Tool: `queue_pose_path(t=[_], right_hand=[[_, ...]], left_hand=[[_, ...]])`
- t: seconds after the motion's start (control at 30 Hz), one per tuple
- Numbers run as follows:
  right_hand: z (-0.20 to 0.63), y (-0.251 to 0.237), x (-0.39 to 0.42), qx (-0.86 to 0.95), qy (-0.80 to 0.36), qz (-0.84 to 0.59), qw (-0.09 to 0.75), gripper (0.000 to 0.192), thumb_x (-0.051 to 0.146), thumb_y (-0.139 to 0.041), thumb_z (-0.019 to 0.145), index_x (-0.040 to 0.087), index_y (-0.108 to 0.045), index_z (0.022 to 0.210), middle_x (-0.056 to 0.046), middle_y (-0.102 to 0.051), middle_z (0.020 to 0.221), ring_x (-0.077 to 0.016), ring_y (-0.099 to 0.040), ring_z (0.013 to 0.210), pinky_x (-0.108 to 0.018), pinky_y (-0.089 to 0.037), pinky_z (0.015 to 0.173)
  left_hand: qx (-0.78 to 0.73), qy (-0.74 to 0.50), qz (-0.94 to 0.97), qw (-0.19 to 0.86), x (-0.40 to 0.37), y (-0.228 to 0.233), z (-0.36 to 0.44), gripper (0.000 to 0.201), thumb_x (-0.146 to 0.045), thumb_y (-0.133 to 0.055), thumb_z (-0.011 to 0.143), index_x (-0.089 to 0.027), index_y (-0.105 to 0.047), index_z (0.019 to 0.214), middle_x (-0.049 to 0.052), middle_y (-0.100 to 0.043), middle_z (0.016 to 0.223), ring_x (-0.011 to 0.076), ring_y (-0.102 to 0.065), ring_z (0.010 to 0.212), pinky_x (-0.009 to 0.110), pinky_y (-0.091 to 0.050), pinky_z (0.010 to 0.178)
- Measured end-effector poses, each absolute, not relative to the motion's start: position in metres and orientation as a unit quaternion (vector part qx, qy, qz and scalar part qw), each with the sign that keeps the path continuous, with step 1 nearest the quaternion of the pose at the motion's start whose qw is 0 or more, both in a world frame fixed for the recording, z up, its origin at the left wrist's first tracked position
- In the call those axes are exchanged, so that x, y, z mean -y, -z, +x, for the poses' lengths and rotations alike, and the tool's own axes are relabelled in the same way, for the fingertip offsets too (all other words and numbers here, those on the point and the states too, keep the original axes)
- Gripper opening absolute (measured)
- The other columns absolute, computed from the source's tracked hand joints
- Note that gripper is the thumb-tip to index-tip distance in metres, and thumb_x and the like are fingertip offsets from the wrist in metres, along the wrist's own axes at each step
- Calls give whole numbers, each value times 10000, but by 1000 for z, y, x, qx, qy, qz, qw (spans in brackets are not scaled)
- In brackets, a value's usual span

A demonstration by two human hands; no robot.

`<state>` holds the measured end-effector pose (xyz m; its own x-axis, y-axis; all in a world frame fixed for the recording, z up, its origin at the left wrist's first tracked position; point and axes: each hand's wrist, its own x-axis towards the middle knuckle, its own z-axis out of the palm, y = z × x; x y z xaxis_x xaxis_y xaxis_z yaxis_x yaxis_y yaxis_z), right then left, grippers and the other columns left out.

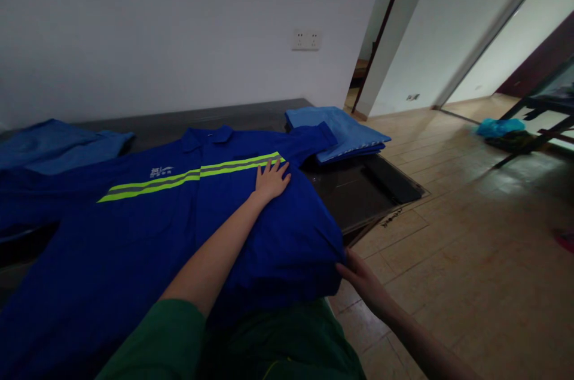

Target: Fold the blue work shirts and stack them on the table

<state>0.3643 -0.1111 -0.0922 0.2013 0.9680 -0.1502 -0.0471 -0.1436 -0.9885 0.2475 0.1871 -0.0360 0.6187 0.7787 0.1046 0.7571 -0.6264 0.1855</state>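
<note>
A dark blue work shirt point(170, 230) with a yellow-green and grey reflective stripe point(237, 165) lies spread on a dark table, its collar toward the wall and its lower part hanging over the near edge. My left hand point(272, 181) rests flat on the chest, fingers spread across the stripe's right end. At the lower right, my right hand point(354, 269) pinches the shirt's side edge between thumb and fingers; some of those fingers are hidden behind the cloth. White lettering point(161, 172) shows on the left part of the chest.
Folded lighter-blue clothes point(341, 131) are stacked at the table's right, near a flat black object point(394, 182) by the corner. Another blue garment point(67, 143) lies at the far left. A wall with a socket point(306, 40) stands behind; tiled floor point(452, 218) stretches right.
</note>
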Motion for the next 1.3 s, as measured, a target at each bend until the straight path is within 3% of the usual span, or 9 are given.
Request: queue_pose_path(t=[0.13,0.3,0.57,0.73,0.83,0.93,1.0,1.17,1.3], right_hand=[[359,80,127,329,-553,-542,541,432,484,-612,828,251,-526,1181,-56,-687,1046,-225,-654,916,-423,-507,858],[362,74,130,362,-619,-521,463,469,457,-759,669,199,-630,1039,-51,-703,980,-251,-653,916,-426,-478,906],[374,111,123,450,-523,-632,352,478,609,-677,635,182,-683,851,-46,-695,784,-241,-637,713,-336,-508,651],[396,73,117,523,-534,-653,120,332,438,-752,566,227,-708,819,-3,-644,619,-185,-610,586,-247,-447,490],[415,18,101,573,-545,-611,31,286,376,-698,667,223,-716,909,-24,-691,728,-166,-648,649,-222,-462,529],[433,-36,59,584,-551,-585,111,306,419,-561,826,182,-674,984,-70,-717,862,-148,-669,676,-205,-467,528],[448,-62,14,600,-486,-606,193,391,512,-488,864,156,-645,902,-69,-702,729,-146,-650,595,-190,-423,456],[509,-75,-124,520,-197,-740,379,381,528,-491,868,176,-589,973,-45,-663,697,-150,-609,547,-236,-472,512],[542,-59,-205,418,-172,-805,384,469,500,-376,934,120,-526,1165,-72,-652,690,-158,-580,497,-272,-475,527]], left_hand=[[-434,-78,895,61,-193,40,246,563,-528,-236,938,-335,-310,1462,-1,-263,1545,321,-148,1431,594,-113,1123],[-435,-79,895,56,-195,38,246,592,-592,-222,921,-359,-307,1459,-4,-268,1544,328,-151,1430,589,-114,1124],[-433,-85,896,53,-193,38,246,579,-581,-252,923,-357,-322,1452,17,-270,1543,330,-162,1428,597,-120,1115],[-429,-86,897,68,-194,37,245,575,-573,-283,919,-347,-336,1445,31,-273,1541,332,-173,1424,597,-129,1113],[-426,-86,895,99,-199,31,245,561,-579,-345,902,-331,-406,1402,49,-327,1518,337,-242,1398,602,-195,1090],[-435,-125,884,112,-213,22,245,477,-517,-389,908,-290,-511,1309,71,-482,1402,305,-395,1303,549,-295,1063],[-442,-166,877,93,-225,18,243,408,-447,-407,919,-266,-555,1252,71,-542,1325,269,-443,1254,502,-317,1067],[-457,-190,869,16,-260,20,226,414,-389,-438,917,-278,-516,1307,72,-477,1397,275,-356,1329,529,-240,1110],[-473,-143,869,11,-292,21,213,468,-412,-392,936,-283,-439,1384,74,-411,1461,278,-310,1371,516,-226,1118]])
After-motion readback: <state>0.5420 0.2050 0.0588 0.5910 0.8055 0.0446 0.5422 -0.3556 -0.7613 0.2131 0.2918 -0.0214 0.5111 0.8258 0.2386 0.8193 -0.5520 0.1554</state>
